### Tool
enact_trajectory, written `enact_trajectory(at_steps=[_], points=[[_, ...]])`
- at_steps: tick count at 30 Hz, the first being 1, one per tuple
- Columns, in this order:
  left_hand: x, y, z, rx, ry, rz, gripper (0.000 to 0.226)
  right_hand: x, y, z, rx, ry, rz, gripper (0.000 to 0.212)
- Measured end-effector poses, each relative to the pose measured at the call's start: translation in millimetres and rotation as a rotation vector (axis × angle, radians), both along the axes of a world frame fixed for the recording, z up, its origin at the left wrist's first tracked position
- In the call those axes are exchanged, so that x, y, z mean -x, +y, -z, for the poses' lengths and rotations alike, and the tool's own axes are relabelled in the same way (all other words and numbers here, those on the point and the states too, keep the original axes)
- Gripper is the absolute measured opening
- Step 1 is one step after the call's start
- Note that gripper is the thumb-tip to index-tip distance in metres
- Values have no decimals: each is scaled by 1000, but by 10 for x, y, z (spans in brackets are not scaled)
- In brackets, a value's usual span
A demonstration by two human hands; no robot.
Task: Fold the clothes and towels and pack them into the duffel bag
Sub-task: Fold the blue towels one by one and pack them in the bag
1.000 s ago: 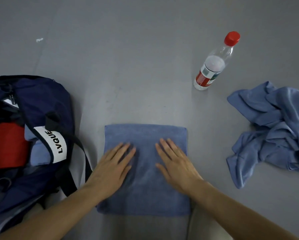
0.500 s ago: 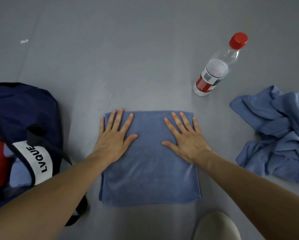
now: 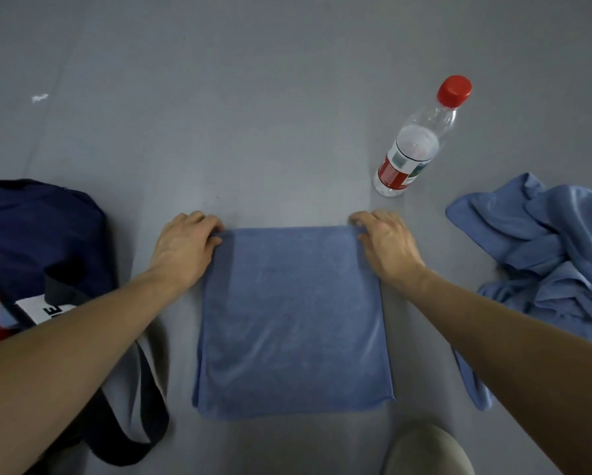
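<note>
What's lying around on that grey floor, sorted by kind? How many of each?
Folded blue towel: 1
Crumpled blue cloth heap: 1 (pieces in it cannot be counted)
Navy duffel bag: 1
Red-capped plastic bottle: 1
Total: 4

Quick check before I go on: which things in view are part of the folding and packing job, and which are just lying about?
Part of the job:
- folded blue towel, its far corners pinched by the left hand and right hand
- crumpled blue cloth, not yet folded
- navy duffel bag

Lying about:
- water bottle, standing
- white scrap on the floor
</note>
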State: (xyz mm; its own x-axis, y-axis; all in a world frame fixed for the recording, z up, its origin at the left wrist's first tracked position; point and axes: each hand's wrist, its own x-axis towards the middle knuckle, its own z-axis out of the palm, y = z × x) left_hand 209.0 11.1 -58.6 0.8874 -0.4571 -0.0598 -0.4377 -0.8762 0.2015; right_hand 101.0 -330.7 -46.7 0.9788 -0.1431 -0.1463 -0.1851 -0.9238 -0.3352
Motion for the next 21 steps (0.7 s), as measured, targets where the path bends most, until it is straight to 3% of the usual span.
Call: enact_trajectory(at_steps=[4, 9, 14, 21], points=[[-68, -24, -91, 128, -67, -101, 6, -104, -74, -113, 14, -34, 54, 24], [183, 103, -393, 307, -186, -78, 7, 121, 7, -488, -92, -283, 53, 16], [1053, 587, -476, 145, -165, 180, 11, 1107, 153, -577, -65, -284, -258, 28], [1780, 837, -300, -78, 14, 443, 16, 1877, 374, -332, 30, -3, -432, 16]])
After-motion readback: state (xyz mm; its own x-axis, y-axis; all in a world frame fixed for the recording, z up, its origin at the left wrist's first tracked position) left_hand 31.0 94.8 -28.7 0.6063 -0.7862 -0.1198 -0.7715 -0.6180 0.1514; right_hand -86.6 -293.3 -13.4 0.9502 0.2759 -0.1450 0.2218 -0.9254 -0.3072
